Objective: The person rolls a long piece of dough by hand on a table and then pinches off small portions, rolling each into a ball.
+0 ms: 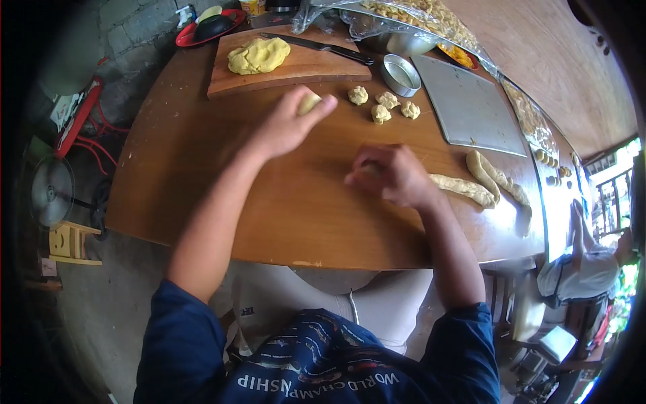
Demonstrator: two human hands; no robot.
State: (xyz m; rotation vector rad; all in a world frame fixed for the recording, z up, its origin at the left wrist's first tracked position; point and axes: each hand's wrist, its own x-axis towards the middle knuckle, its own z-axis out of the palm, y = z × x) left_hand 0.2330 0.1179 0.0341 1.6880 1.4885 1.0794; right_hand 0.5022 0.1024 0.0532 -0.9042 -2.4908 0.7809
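Observation:
My left hand (291, 122) is closed around a piece of pale yellow dough (309, 103), held above the table just in front of the cutting board. Blurred by motion, my right hand (397, 176) hovers over the middle of the table with its fingers curled; what lies inside them, if anything, is mostly hidden. Several small lumps of dough (381, 114) rest beyond it beside a round metal tin (401, 75). To its right, long ropes of dough (464, 188) lie on the tabletop, one of them folded (494, 176).
A large yellow dough mass (259, 56) and a black-handled knife (330, 49) lie on the wooden cutting board (229, 79). A flat metal tray (471, 101) sits at the right. Behind are a metal bowl (404, 44) and a red plate (232, 23). Another person (585, 269) is at far right.

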